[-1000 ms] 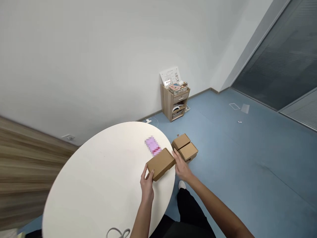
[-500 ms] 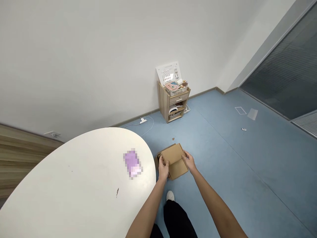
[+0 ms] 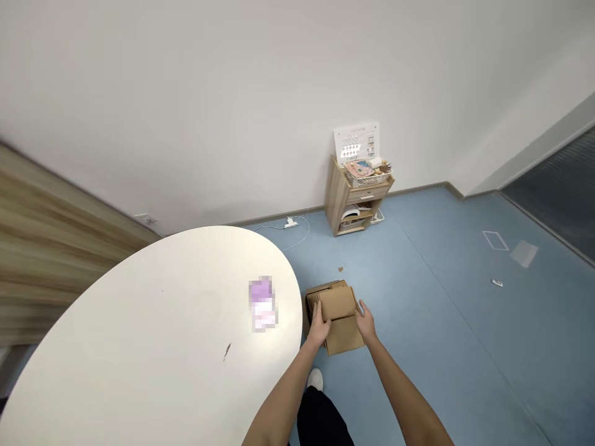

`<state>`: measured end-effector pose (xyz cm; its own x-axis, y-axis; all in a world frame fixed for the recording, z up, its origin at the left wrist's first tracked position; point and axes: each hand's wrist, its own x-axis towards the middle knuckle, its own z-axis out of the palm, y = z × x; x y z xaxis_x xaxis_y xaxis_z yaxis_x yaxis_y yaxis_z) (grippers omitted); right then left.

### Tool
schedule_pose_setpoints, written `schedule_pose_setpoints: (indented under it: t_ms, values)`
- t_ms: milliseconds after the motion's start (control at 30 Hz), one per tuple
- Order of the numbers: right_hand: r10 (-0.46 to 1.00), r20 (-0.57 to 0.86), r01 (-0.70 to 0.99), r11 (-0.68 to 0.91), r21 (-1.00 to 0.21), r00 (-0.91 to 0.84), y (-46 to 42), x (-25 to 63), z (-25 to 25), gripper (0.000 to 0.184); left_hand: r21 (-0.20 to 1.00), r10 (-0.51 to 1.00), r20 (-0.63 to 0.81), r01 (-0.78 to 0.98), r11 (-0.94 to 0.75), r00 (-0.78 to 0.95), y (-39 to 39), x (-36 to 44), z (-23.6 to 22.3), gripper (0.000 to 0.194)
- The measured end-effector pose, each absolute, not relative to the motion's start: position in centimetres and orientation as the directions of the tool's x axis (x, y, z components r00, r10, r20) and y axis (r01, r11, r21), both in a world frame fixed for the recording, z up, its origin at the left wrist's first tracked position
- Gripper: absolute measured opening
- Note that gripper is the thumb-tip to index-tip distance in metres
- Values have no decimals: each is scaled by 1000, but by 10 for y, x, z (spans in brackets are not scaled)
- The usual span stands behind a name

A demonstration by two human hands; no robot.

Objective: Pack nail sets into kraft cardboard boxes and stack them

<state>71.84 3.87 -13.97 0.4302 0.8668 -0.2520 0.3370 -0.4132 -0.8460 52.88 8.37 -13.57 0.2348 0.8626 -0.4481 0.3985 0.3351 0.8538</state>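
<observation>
A small flat brown cardboard box (image 3: 338, 303) is between my two hands, its upper panel and lower panel meeting at a crease. My left hand (image 3: 320, 327) grips its left edge, thumb on the front and fingers along the side. On the right edge, my right hand (image 3: 366, 322) holds with the thumb in front, its other fingers partly hidden behind. Beneath and behind it a larger open cardboard box (image 3: 308, 310) stands on the floor by the table, with folded cardboard pieces showing inside.
To my left is a white rounded table (image 3: 162, 347) with a blurred purple and white item (image 3: 263, 303). A wooden cabinet (image 3: 339, 198) carrying a basket (image 3: 369, 179) stands at the wall. A power strip (image 3: 290, 222) and a white frame (image 3: 495, 241) lie on the blue floor.
My view has turned left, so the surroundings shift right. Both hands and the small box have lowered toward the larger box. My right hand's fingers look more spread.
</observation>
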Motion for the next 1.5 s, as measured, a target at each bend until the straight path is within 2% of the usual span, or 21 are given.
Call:
schedule_pose_setpoints:
  t_ms: [100,200,333,433,533,733,867,1000,1233,1367,1500]
  values:
    - [770,-148,391,-467,-793,620,36,705,-134,58,888,854,-423,329,322,303,73,511,-111,68]
    - [787,-4,480,-380,-791,617,43,676,-117,58,930,877,-357,207,303,322,61,478,-80,48]
    - [902,44,517,-206,-831,430,61,615,-80,56,951,945,-304,95,293,125,39,402,-39,35]
    - [974,-19,413,-114,-903,227,70,555,-55,51,954,954,-282,79,291,-103,9,323,-18,34]
    - [996,-94,307,-89,-947,0,66,482,-38,41,946,902,-284,59,319,-325,-40,235,-9,34]
    - [924,-138,256,-45,-966,-358,11,297,-16,33,959,690,-225,-30,283,-688,-170,63,-13,35]
    - [824,-143,242,-8,-970,-548,-32,173,-5,32,956,586,-208,-36,291,-783,-249,-34,-20,41]
    - [749,-91,215,69,-974,-656,-58,67,5,30,947,511,-203,-33,321,-835,-298,-109,-22,41]
    - [670,70,199,316,-928,-739,-53,-74,17,33,934,523,-126,76,349,-843,-303,-204,-1,32]
    - [621,152,204,464,-862,-769,-32,-146,21,34,890,549,7,256,378,-836,-275,-255,9,30]
    - [567,244,229,635,-738,-787,-6,-215,25,33,765,588,152,471,439,-794,-234,-307,10,36]
